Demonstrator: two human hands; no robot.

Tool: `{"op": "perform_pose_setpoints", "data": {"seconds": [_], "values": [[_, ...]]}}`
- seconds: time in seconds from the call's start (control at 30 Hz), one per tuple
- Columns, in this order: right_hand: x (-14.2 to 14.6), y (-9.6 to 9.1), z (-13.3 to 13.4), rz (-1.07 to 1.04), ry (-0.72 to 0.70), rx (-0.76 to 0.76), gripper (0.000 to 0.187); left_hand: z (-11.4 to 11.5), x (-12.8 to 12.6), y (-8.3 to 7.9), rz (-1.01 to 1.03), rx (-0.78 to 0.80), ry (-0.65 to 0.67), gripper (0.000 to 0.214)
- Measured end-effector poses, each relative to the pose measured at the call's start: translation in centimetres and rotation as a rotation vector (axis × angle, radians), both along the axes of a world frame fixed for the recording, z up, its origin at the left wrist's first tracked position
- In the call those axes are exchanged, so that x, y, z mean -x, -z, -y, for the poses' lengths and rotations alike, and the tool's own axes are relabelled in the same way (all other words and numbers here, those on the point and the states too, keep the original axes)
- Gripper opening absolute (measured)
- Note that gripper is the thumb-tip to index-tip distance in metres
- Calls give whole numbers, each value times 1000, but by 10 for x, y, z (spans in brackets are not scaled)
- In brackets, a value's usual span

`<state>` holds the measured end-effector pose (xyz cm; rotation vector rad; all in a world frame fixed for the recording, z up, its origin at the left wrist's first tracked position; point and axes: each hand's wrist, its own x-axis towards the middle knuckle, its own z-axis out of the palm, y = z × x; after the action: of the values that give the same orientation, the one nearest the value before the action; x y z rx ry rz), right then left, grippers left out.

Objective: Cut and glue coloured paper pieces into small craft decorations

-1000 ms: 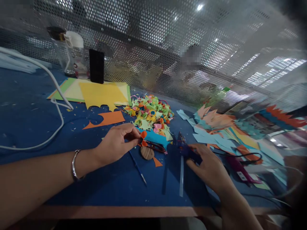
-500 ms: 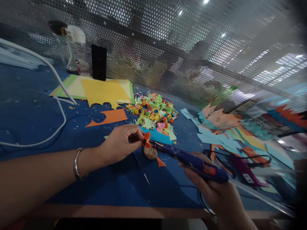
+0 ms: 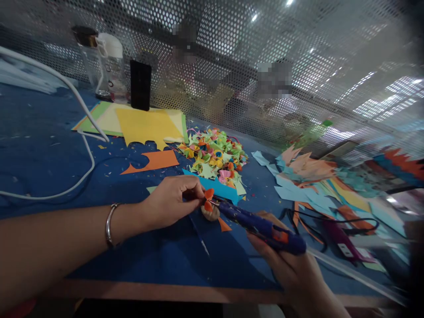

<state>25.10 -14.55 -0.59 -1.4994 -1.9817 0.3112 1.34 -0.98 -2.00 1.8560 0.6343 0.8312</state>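
My left hand [image 3: 174, 199], a silver bangle at its wrist, pinches a small orange folded paper piece [image 3: 208, 194] shaped like a bow. Around a dark blue hot glue gun [image 3: 261, 225] my right hand [image 3: 285, 260] is wrapped, and a long clear glue stick [image 3: 354, 273] sticks out of its rear. The gun's nozzle is at the middle of the orange piece. Just below lies a round wooden-looking object [image 3: 211, 213], partly hidden. An orange paper scrap [image 3: 225, 225] and a thin pen-like stick [image 3: 202, 243] lie beside it.
Beyond my hands are a blue paper strip [image 3: 218, 187] and a heap of colourful folded paper pieces [image 3: 215, 152]. Cut sheets [image 3: 142, 126], a phone [image 3: 140, 86] and bottles [image 3: 111, 66] stand or lie back left. Paper strips, cables and a purple power strip [image 3: 344, 240] crowd the right.
The glue gun has shifted left, its nozzle now at the orange piece's middle. My left hand, still pinching the piece, has moved slightly right and down. The whole view has shifted a little.
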Motion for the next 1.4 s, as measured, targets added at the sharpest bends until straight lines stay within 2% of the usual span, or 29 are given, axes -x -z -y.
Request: {"op": "perform_pose_setpoints", "data": {"seconds": [0.4, 0.63, 0.87, 1.23, 1.4], "values": [[2, 1, 3, 31, 39, 3, 6, 1, 1, 0, -30, -19, 10, 8], [6, -1, 3, 12, 72, -9, 10, 0, 2, 1, -32, -63, 4, 7], [2, 3, 4, 41, 94, -9, 9, 1, 1, 2, -38, -54, 10, 7], [0, 4, 3, 20, 23, 10, 8, -1, 2, 4, -43, -44, 21, 6], [3, 4, 3, -10, 45, 12, 8, 0, 2, 3, -65, -82, 10, 7]]}}
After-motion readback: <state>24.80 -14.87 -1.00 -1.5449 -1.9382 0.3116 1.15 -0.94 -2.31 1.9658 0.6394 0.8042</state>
